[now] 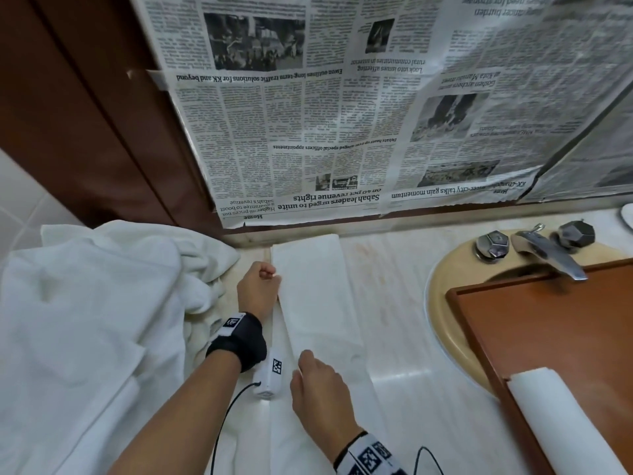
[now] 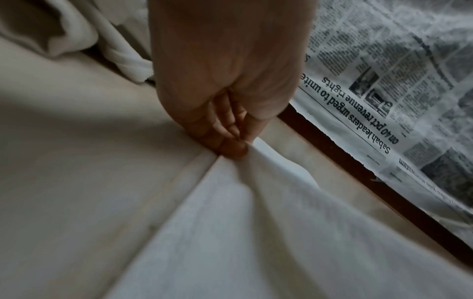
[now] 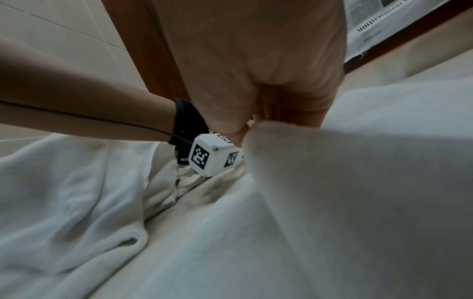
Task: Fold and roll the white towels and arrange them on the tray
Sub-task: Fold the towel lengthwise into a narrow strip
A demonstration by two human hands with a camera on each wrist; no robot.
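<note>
A long white towel (image 1: 317, 296) lies folded lengthwise on the marble counter, running from the wall towards me. My left hand (image 1: 265, 274) pinches its left edge near the far end; the left wrist view shows the towel (image 2: 256, 232) lifted into a ridge under my left hand (image 2: 240, 143). Nearer me, my right hand (image 1: 303, 363) grips the same left edge, and in the right wrist view the towel's fold (image 3: 332, 182) bulges up under my right hand (image 3: 256, 125). A rolled white towel (image 1: 561, 419) lies on the brown wooden tray (image 1: 555, 323) at right.
A heap of unfolded white towels (image 1: 89, 320) fills the counter's left side. The tray sits over a beige sink (image 1: 442, 303) with a chrome tap (image 1: 548, 252). Newspaper (image 1: 342, 114) covers the wall behind. A dark wooden frame (image 1: 85, 114) stands at far left.
</note>
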